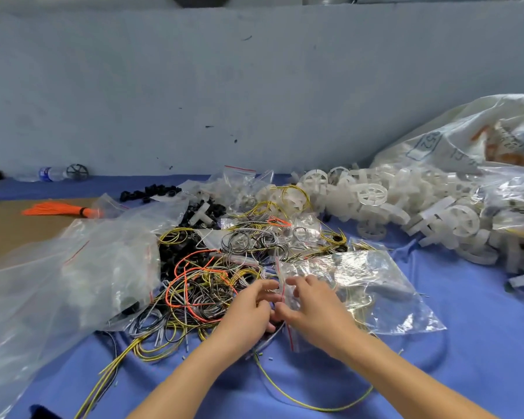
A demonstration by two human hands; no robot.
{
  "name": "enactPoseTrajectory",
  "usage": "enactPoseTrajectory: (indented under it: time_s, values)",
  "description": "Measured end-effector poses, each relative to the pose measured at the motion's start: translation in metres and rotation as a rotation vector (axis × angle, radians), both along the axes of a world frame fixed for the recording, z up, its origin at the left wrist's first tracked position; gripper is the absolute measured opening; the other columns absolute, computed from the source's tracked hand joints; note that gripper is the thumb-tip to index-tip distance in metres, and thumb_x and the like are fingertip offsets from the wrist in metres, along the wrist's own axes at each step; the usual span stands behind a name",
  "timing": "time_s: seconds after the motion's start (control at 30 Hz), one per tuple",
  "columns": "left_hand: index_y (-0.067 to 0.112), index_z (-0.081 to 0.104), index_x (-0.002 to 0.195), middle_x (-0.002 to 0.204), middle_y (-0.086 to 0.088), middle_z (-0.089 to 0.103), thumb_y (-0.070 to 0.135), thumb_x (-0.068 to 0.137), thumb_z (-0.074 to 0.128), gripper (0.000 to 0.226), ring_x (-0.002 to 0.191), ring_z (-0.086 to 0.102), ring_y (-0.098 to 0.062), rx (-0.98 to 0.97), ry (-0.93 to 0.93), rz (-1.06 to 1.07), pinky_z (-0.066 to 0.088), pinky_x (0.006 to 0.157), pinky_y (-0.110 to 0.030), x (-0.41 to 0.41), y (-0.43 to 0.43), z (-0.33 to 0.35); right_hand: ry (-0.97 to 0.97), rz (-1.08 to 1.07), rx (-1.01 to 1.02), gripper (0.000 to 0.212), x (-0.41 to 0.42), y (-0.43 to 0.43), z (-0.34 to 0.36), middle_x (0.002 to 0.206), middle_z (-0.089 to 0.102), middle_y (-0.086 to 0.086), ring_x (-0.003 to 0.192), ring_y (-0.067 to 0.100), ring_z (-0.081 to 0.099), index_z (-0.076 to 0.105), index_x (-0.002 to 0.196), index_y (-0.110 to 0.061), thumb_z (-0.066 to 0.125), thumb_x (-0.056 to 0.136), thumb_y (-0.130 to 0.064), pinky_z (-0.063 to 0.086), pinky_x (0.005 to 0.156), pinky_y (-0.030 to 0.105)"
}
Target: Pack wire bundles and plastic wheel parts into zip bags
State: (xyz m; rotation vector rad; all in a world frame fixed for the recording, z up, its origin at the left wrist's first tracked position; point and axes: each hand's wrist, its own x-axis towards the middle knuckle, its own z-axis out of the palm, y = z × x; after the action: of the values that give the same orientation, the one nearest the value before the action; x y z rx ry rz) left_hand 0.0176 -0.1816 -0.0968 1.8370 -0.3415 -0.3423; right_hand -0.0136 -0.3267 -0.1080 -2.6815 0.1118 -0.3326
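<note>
Both hands meet at the red-striped mouth of a clear zip bag (345, 285) lying on the blue counter (481, 343). The left hand (248, 309) and right hand (312, 306) pinch its edge, beside the tangled wire pile (200, 276); white wheels (372, 195) lie behind.
</note>
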Motion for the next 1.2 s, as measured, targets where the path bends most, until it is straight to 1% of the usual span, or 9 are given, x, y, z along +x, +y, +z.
enactPoseTrajectory:
  time_s: [0.2, 0.37, 0.53, 0.63, 0.73, 0.8, 0.9, 1.0, 1.2]
  values:
    - [0.025, 0.061, 0.113, 0.103, 0.002, 0.068, -0.005, 0.094, 0.036, 0.044, 0.069, 0.061, -0.002, 0.02, -0.066, -0.081, 0.051, 0.06, -0.02, 0.004, 0.002, -0.006, 0.064, 0.006, 0.165, 0.042, 0.01, 0.003, 0.01, 0.113, 0.063, 0.0, 0.107, 0.019, 0.058, 0.056, 0.13, -0.023, 0.051, 0.091, -0.038, 0.046, 0.09, 0.033]
    - [0.023, 0.064, 0.115, 0.079, 0.001, 0.065, -0.002, 0.095, 0.036, 0.042, 0.062, 0.058, -0.002, 0.055, -0.047, -0.073, 0.051, 0.058, -0.021, 0.01, -0.001, -0.008, 0.091, 0.001, 0.22, 0.038, 0.007, 0.004, 0.013, 0.103, 0.064, -0.006, 0.1, 0.015, 0.059, 0.056, 0.127, -0.025, 0.054, 0.09, -0.033, 0.046, 0.085, 0.03]
    - [0.024, 0.064, 0.111, 0.077, 0.001, 0.063, 0.001, 0.097, 0.038, 0.038, 0.052, 0.054, 0.004, 0.07, -0.024, -0.09, 0.048, 0.057, -0.014, 0.008, 0.001, -0.007, 0.138, -0.035, 0.3, 0.036, 0.004, -0.004, 0.012, 0.091, 0.061, -0.013, 0.081, 0.008, 0.058, 0.056, 0.127, -0.027, 0.053, 0.092, -0.031, 0.04, 0.066, 0.022]
    - [0.022, 0.066, 0.116, 0.097, 0.009, 0.066, 0.003, 0.096, 0.042, 0.037, 0.071, 0.06, 0.009, 0.135, -0.137, -0.114, 0.048, 0.069, -0.012, 0.004, 0.0, -0.004, 0.151, -0.039, 0.304, 0.037, -0.002, -0.007, 0.013, 0.088, 0.063, -0.011, 0.081, 0.009, 0.062, 0.057, 0.127, -0.027, 0.054, 0.091, -0.033, 0.044, 0.067, 0.023]
    - [0.026, 0.066, 0.12, 0.112, 0.015, 0.061, 0.01, 0.095, 0.045, 0.036, 0.101, 0.057, 0.004, 0.311, -0.409, -0.174, 0.043, 0.092, -0.016, 0.002, -0.007, -0.004, 0.155, -0.02, 0.201, 0.038, -0.011, -0.008, 0.01, 0.09, 0.064, -0.008, 0.09, 0.015, 0.062, 0.053, 0.125, -0.03, 0.053, 0.088, -0.036, 0.047, 0.076, 0.033]
    - [0.028, 0.063, 0.122, 0.114, 0.016, 0.057, 0.017, 0.096, 0.044, 0.034, 0.107, 0.055, -0.001, 0.372, -0.505, -0.201, 0.041, 0.096, -0.023, -0.003, -0.011, -0.003, 0.135, 0.0, 0.198, 0.036, -0.015, -0.011, 0.009, 0.09, 0.064, -0.009, 0.09, 0.013, 0.061, 0.053, 0.122, -0.03, 0.053, 0.086, -0.033, 0.046, 0.076, 0.031]
    - [0.031, 0.057, 0.126, 0.117, 0.018, 0.05, 0.03, 0.096, 0.037, 0.037, 0.106, 0.055, -0.005, 0.433, -0.579, -0.219, 0.045, 0.093, -0.032, -0.012, -0.012, 0.0, 0.112, -0.027, 0.307, 0.026, -0.017, -0.018, 0.015, 0.071, 0.062, -0.009, 0.068, 0.0, 0.056, 0.061, 0.111, -0.03, 0.056, 0.085, -0.027, 0.044, 0.066, 0.024]
    - [0.03, 0.057, 0.127, 0.121, 0.018, 0.05, 0.029, 0.098, 0.038, 0.035, 0.107, 0.056, -0.005, 0.446, -0.602, -0.156, 0.045, 0.093, -0.033, -0.012, -0.01, 0.002, 0.027, -0.133, 0.361, 0.021, -0.016, -0.028, 0.027, 0.055, 0.059, -0.01, 0.056, 0.002, 0.055, 0.069, 0.102, -0.028, 0.057, 0.085, -0.024, 0.041, 0.056, 0.02]
    - [0.028, 0.062, 0.118, 0.109, 0.015, 0.053, 0.023, 0.1, 0.039, 0.03, 0.101, 0.054, -0.004, 0.434, -0.557, -0.151, 0.043, 0.092, -0.031, -0.011, -0.004, 0.001, -0.408, -0.274, 0.526, 0.021, -0.033, -0.038, 0.064, 0.051, 0.056, -0.013, 0.051, 0.009, 0.055, 0.073, 0.079, -0.039, 0.054, 0.082, -0.03, 0.038, 0.049, 0.022]
